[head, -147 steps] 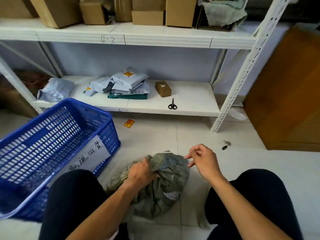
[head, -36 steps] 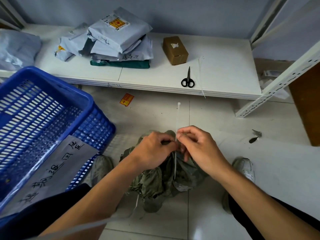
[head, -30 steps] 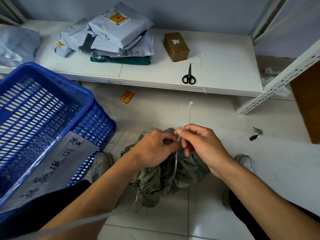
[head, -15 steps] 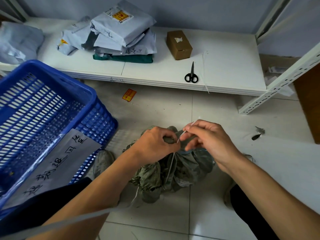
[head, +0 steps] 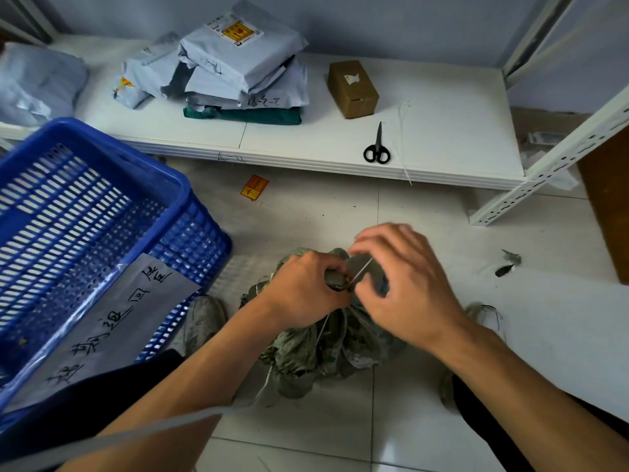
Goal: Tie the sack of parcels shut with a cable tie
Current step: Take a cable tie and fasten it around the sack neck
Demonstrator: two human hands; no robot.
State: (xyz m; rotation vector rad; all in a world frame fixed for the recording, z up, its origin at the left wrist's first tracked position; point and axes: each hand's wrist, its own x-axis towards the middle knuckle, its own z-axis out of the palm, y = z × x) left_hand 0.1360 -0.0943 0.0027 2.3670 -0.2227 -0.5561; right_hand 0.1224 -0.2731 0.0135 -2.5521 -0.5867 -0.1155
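Observation:
A crumpled grey-green woven sack [head: 316, 352] stands on the tiled floor between my feet. Its neck is bunched together at the top. My left hand [head: 303, 291] is clenched around that bunched neck. A thin white cable tie [head: 361, 270] crosses the neck slantwise, and its tail hangs down the sack's front. My right hand [head: 405, 287] curls over the neck from the right, fingers pinching the cable tie. Where the tie's two ends meet is hidden under my fingers.
A blue plastic basket [head: 85, 240] with a handwritten paper label stands tilted at the left. The low white shelf [head: 459, 137] behind holds black scissors [head: 377, 148], a small cardboard box [head: 352, 88], spare cable ties [head: 403, 137] and a stack of grey parcels [head: 235, 63].
The cable tie's free end, which stood upright above the sack, has come down across the neck. My right hand has shifted over the neck; my left hand keeps its grip.

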